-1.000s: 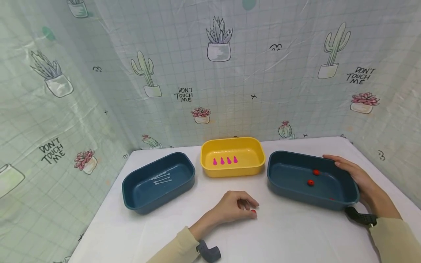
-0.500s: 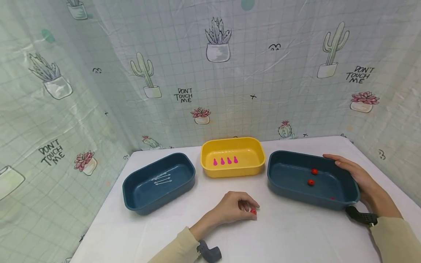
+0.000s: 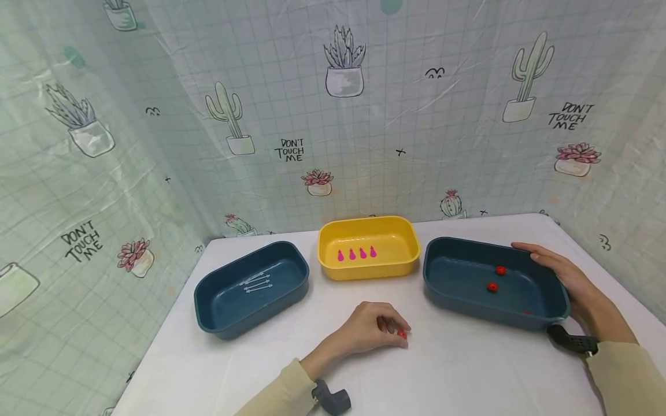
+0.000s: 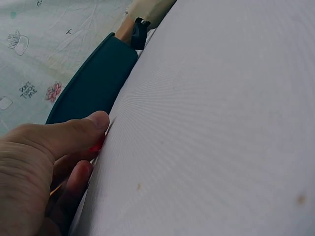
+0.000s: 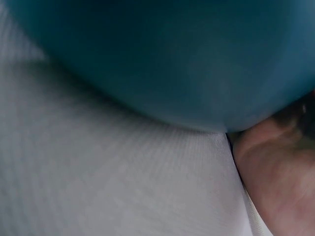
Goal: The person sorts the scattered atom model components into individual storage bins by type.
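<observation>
My left hand (image 3: pixel 364 329) is low over the white table, pinching a small red bead (image 3: pixel 402 334) between thumb and fingers. In the left wrist view the red bead (image 4: pixel 97 143) is partly covered by the thumb. My right hand (image 3: pixel 577 289) lies along the outer right end of a dark blue tray (image 3: pixel 484 312), fingers reaching along the far rim. Inside that tray are a red bead (image 3: pixel 500 270), a second red bead (image 3: pixel 492 287) and a sliver of red behind the near wall. The right wrist view shows mostly the tray's outer wall (image 5: pixel 197 64), close up.
A yellow tray (image 3: pixel 369 270) at the back middle holds several pink drop-shaped pieces (image 3: pixel 362 253). Left of it, another dark blue tray (image 3: pixel 229 329) contains several thin pale rods (image 3: pixel 257 283). A patterned curtain (image 3: pixel 364 127) rises behind the white table (image 3: pixel 447 370).
The bead in my left fingers has turned slightly and shows more than a second ago. One bead in the right tray shifts slightly. Both hands stay almost in place.
</observation>
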`<state>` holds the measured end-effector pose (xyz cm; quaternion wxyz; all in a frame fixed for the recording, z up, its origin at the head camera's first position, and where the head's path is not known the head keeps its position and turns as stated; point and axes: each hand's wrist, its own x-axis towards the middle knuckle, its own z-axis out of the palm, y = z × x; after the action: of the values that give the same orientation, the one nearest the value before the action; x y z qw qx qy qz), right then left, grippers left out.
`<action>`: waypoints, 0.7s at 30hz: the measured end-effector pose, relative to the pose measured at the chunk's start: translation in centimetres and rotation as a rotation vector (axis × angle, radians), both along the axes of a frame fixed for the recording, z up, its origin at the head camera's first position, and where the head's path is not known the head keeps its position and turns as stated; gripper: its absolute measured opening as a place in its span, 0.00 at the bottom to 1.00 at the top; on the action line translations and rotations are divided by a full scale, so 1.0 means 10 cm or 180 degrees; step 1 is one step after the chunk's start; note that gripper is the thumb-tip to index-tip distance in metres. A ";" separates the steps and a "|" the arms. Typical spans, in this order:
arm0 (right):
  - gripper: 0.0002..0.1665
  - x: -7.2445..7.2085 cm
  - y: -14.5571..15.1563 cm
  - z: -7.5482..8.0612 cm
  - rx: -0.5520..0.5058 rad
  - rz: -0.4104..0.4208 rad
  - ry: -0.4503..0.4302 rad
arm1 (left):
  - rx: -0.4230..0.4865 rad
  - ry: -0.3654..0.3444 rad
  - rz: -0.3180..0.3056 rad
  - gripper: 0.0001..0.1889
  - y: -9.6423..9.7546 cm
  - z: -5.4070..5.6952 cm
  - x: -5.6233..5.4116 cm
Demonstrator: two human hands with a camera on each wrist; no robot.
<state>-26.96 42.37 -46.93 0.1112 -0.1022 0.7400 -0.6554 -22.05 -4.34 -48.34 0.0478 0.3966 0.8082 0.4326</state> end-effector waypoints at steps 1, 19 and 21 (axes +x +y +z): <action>0.30 0.00 0.00 0.00 0.0000 -0.0002 -0.0005 | -0.0026 0.0004 0.0007 0.10 0.00 0.00 0.00; 0.29 -0.02 0.01 -0.02 -0.0170 0.0057 -0.0037 | -0.0216 -0.0141 0.0008 0.10 0.00 0.04 0.03; 0.29 -0.02 0.02 -0.02 -0.0179 0.0064 -0.0032 | -0.0221 -0.0123 0.0026 0.10 0.00 0.04 0.03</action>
<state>-27.13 42.52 -47.12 0.1186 -0.1095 0.7196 -0.6754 -21.77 -4.33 -47.95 0.0753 0.3829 0.8233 0.4121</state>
